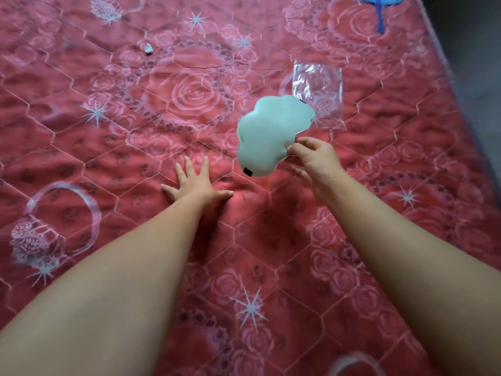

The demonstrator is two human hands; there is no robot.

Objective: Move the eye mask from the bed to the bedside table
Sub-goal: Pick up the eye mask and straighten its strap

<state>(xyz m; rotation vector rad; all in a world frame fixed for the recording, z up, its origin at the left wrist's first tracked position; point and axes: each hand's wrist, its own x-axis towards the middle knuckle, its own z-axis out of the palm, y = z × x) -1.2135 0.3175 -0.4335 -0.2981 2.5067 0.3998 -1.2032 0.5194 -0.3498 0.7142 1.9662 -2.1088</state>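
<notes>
The eye mask [267,134] is pale mint green and cloud-shaped, with a bit of black strap showing at its lower end. It hangs in the air above the bed [135,137], which is covered by a red quilted rose-patterned mattress. My right hand [311,158] pinches the mask's right edge between thumb and fingers. My left hand [196,181] lies flat on the mattress with its fingers spread, just left of and below the mask. No bedside table is in view.
A clear plastic bag [318,88] lies on the mattress behind the mask. A small pale scrap [148,49] sits farther back left. A blue object [379,6] shows at the top right. The bed's right edge [455,85] borders a dark floor.
</notes>
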